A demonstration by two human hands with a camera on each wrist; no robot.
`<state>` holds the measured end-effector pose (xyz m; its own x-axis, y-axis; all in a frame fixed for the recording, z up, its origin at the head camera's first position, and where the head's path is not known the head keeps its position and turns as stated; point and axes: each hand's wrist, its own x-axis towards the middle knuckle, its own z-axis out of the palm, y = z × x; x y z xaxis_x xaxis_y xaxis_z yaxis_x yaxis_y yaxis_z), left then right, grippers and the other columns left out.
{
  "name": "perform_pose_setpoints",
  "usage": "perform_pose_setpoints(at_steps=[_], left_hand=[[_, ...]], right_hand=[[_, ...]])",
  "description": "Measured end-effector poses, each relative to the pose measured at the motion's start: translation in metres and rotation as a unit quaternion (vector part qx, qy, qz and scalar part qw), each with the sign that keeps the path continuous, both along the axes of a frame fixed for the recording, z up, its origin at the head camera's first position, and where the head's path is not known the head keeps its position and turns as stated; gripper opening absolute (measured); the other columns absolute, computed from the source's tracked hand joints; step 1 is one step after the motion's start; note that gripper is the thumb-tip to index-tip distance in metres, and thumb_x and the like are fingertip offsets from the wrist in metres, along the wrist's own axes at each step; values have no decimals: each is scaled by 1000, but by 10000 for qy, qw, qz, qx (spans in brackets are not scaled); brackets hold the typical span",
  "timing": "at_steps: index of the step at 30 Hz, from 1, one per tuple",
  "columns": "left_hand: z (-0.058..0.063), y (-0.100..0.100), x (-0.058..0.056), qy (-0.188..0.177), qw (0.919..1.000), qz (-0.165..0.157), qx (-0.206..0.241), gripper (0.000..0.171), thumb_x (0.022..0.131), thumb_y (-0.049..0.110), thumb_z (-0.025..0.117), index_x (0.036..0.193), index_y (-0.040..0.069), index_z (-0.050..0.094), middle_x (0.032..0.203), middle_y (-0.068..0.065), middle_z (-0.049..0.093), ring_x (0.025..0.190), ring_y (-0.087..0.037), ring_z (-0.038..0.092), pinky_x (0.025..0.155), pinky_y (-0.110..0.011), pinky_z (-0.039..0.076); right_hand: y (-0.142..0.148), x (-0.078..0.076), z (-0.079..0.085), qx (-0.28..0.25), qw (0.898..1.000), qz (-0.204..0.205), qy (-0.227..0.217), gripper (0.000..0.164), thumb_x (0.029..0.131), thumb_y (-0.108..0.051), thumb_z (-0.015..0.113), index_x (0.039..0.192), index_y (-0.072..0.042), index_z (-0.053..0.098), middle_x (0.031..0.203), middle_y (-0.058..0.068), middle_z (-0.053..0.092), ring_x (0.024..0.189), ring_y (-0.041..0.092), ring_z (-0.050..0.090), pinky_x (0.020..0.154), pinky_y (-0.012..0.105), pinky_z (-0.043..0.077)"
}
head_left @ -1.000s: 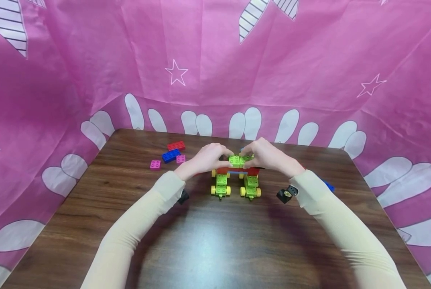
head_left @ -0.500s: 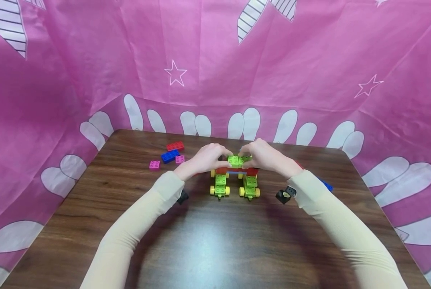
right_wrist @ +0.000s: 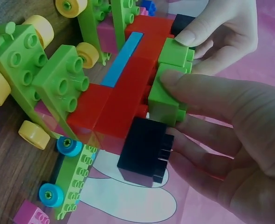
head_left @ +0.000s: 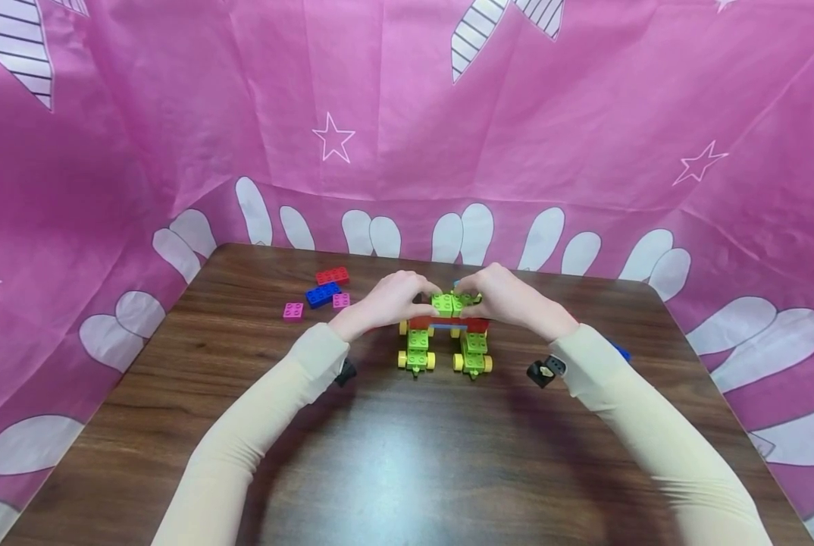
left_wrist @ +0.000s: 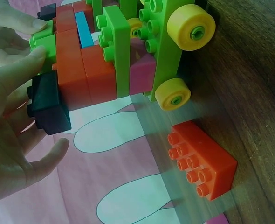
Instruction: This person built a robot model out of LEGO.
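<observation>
Fingers of the left hand [head_left: 395, 298] and right hand [head_left: 511, 298] are bent in a grasp, each thumb pressed to a lime-green brick atop a wheeled brick build [head_left: 448, 321]. Taking the build as our clock centre, twelve pointing away from the person, we find a pink brick [head_left: 293, 311] at nine on the brown table [head_left: 154, 394], then a blue brick [head_left: 323, 294], a red brick [head_left: 332, 275] and a second pink brick [head_left: 341, 300] towards ten. Nearer in at ten, the left hand pinches the left lime-green brick [right_wrist: 172, 52]. The build stands between the hands, its red beam [right_wrist: 130, 86] raised on lime-green bases with yellow wheels. The right lime-green brick [right_wrist: 163, 100] sits just beside its twin, pinched by the right hand at two; below that hand's fingers, a black brick [right_wrist: 144, 151] caps the beam's end. Out at three, a blue piece [head_left: 623, 352] shows past the sleeve. We judge the step in hand as seating the lime-green pair; red studs show alongside, and we cannot tell whether both are fully down. The next move probably calls for even downward pressure, with the beam steadied.
</observation>
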<state>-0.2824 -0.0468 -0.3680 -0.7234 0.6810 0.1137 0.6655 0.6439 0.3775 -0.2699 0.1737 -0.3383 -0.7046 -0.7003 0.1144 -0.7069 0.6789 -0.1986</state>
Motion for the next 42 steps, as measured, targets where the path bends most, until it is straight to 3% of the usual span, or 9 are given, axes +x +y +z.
perform_pose_setpoints(at_steps=[11, 19, 26, 33, 42], left_hand=[[0, 0, -1, -29, 10000, 21, 42, 39, 91, 32, 72, 124, 13, 70, 122, -4, 72, 113, -21, 66, 98, -38, 54], [1, 1, -1, 2, 10000, 32, -21, 39, 91, 32, 71, 125, 13, 70, 124, -4, 71, 115, -22, 65, 99, -39, 53], [0, 1, -1, -6, 10000, 16, -34, 40, 91, 32, 72, 125, 12, 70, 124, -4, 71, 115, -21, 65, 99, -38, 53], [0, 0, -2, -11, 10000, -14, -21, 39, 91, 32, 71, 125, 12, 70, 124, -4, 72, 114, -21, 66, 98, -38, 54], [0, 0, -2, 25, 10000, 0, -7, 39, 91, 32, 72, 125, 13, 70, 123, -4, 72, 112, -20, 66, 97, -38, 55]], right_hand=[[-4, 1, -4, 38, 9997, -67, 251, 25, 76, -14, 86, 97, -5, 77, 89, 6, 78, 75, 15, 72, 72, 33, 60], [-4, 0, -1, 37, 10000, 57, 39, 23, 76, -12, 85, 97, -6, 79, 88, 7, 78, 70, 11, 71, 66, 29, 59], [-3, 1, -4, -137, 9999, 14, 7, 26, 76, -11, 85, 101, -4, 79, 93, 10, 79, 76, 15, 74, 72, 32, 61], [-5, 6, -6, 2, 9996, 60, 262, 20, 78, -11, 84, 97, -10, 79, 81, 1, 76, 68, 8, 66, 67, 27, 58], [-6, 4, 0, 191, 9995, 220, 145, 15, 76, -10, 85, 89, -11, 77, 69, -3, 70, 60, 4, 59, 59, 23, 51]])
